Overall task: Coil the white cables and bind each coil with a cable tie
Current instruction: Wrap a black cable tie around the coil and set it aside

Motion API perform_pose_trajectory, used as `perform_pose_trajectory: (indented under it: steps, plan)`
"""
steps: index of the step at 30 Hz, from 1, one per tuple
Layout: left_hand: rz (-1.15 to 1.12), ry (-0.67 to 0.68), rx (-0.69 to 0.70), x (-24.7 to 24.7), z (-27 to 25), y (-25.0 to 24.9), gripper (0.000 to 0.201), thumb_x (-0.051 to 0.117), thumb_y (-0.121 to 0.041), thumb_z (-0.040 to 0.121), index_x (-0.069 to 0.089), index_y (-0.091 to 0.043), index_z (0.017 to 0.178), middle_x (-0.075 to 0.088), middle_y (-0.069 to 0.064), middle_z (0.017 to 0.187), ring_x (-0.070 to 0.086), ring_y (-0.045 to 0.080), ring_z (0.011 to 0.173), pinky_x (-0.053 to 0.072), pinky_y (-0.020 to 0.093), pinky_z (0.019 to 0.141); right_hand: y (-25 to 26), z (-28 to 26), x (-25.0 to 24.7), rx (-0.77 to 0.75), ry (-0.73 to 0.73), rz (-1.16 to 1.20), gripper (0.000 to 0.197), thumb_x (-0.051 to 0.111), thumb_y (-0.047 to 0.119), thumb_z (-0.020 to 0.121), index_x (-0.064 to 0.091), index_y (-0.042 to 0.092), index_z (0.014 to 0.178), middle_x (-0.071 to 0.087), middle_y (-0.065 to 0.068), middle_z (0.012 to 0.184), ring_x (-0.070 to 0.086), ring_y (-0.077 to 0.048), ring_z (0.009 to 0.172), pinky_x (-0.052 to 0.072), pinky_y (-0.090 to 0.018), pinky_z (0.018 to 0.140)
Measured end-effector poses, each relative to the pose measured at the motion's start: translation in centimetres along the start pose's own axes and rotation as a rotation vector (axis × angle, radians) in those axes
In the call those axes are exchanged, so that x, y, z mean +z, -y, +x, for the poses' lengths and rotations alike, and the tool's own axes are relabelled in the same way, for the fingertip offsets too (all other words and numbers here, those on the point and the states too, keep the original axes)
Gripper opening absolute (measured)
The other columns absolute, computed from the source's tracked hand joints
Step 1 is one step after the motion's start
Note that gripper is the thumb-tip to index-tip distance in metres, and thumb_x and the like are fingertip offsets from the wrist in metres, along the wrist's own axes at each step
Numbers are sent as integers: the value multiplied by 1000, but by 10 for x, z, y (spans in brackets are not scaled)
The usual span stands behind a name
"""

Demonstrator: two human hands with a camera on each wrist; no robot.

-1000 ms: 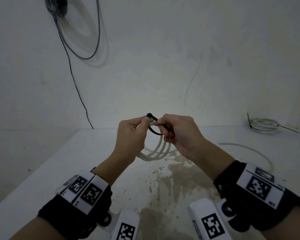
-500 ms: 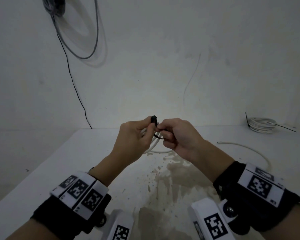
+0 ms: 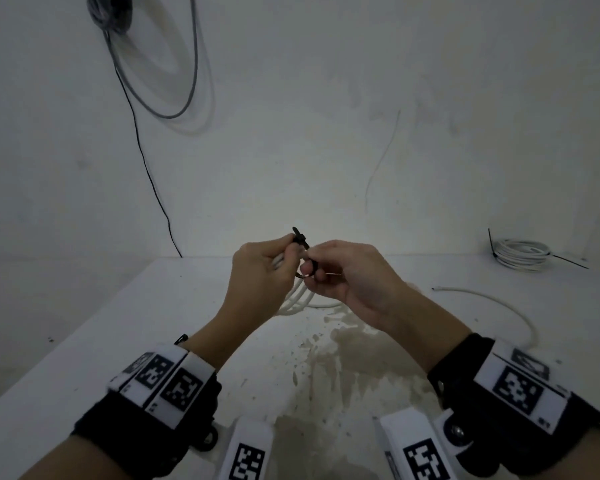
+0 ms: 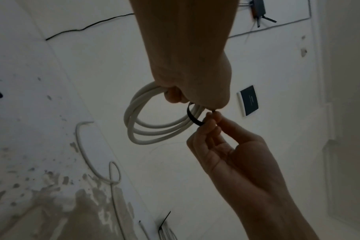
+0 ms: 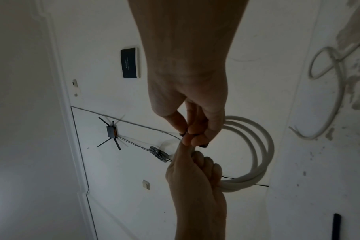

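A white cable coil (image 4: pixel 154 125) of about 3 round loops hangs upright above the desk (image 3: pixel 84 341), its top gathered in the left hand (image 3: pixel 260 271). A black cable tie (image 4: pixel 192 117) loops around the bundled strands at the coil's upper edge; its head and short tip (image 3: pixel 298 235) stick up between the 2 hands, pinched by the right hand (image 3: pixel 347 275). A second white coil (image 3: pixel 520 252), already bound with a black tie, lies flat at the desk's far right. A loose white cable (image 3: pixel 492 303) curves across the desk near it.
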State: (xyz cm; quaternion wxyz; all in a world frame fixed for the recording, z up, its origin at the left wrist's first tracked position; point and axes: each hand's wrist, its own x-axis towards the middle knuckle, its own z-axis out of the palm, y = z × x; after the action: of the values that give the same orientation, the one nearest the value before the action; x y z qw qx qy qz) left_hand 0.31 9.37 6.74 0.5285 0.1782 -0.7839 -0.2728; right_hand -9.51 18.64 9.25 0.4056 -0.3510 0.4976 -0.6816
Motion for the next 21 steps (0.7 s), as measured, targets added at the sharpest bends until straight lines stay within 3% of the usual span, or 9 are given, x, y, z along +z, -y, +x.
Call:
perform_pose_trajectory:
  steps: [4, 7, 9, 11, 14, 17, 19, 20, 21]
  plan:
    - [-5, 38, 76, -1, -5, 1, 25, 55, -21, 88, 74, -5, 84, 70, 13, 66, 62, 25, 54, 53, 41, 55, 1, 2, 1, -26, -43, -53, 15, 57, -2, 88, 64, -1, 74, 58, -7, 57, 50, -7, 43, 52, -21, 55]
    - [20, 92, 96, -3, -8, 6, 30, 53, -26, 86, 74, -5, 87, 72, 13, 69, 66, 30, 61, 54, 44, 60, 0, 2, 2, -28, -70, -102, 14, 61, 1, 87, 63, 1, 73, 60, -6, 57, 50, -6, 43, 52, -21, 54]
    - [-11, 80, 18, -5, -7, 6, 18, 57, -13, 89, 75, -12, 94, 71, 3, 65, 63, 20, 54, 54, 35, 56, 2, 2, 1, -60, -102, -240, 8, 66, 8, 85, 66, 4, 77, 60, -4, 58, 52, -7, 45, 53, -21, 56]
    - [-86, 55, -91, -6, -6, 3, 21, 55, -5, 91, 71, -13, 102, 66, -8, 57, 50, 6, 40, 41, 18, 40, 9, 3, 0, -79, -107, -366, 10, 70, 17, 84, 70, 7, 84, 58, -4, 64, 48, -10, 49, 51, -22, 59]
    - [-190, 97, -139, -7, -6, -4, 22, 51, -1, 92, 69, -3, 104, 63, 0, 51, 44, -4, 34, 30, 5, 42, 18, 6, -1, -44, -79, -422, 24, 68, 28, 84, 71, 5, 91, 61, -6, 83, 45, -12, 54, 47, -22, 57]
    - [-264, 183, -123, -7, -7, -16, 24, 48, 3, 92, 65, 6, 108, 50, 4, 49, 47, -7, 36, 31, 2, 43, 25, 9, -1, -35, -66, -474, 16, 68, 23, 84, 74, 9, 83, 64, -1, 80, 44, -10, 59, 40, -20, 51]
    - [-320, 208, -138, -6, -7, -18, 25, 47, 4, 92, 63, 8, 112, 52, 5, 61, 47, -7, 36, 32, 2, 44, 30, 10, -3, -15, -70, -398, 10, 69, 13, 82, 72, 6, 76, 61, -3, 76, 40, -10, 58, 34, -18, 44]
    - [-342, 214, -147, -5, -7, -19, 26, 47, 4, 92, 62, 8, 113, 51, 6, 59, 47, -7, 35, 32, 2, 43, 31, 11, -4, -4, -74, -357, 9, 68, 9, 81, 71, 4, 74, 60, -5, 75, 39, -10, 56, 32, -18, 41]
    - [-354, 219, -152, -5, -7, -21, 26, 47, 5, 92, 62, 9, 112, 45, 6, 47, 46, -7, 35, 32, 2, 43, 33, 12, -4, 5, -81, -331, 10, 67, 6, 81, 70, 3, 71, 59, -6, 74, 38, -10, 54, 32, -17, 39]
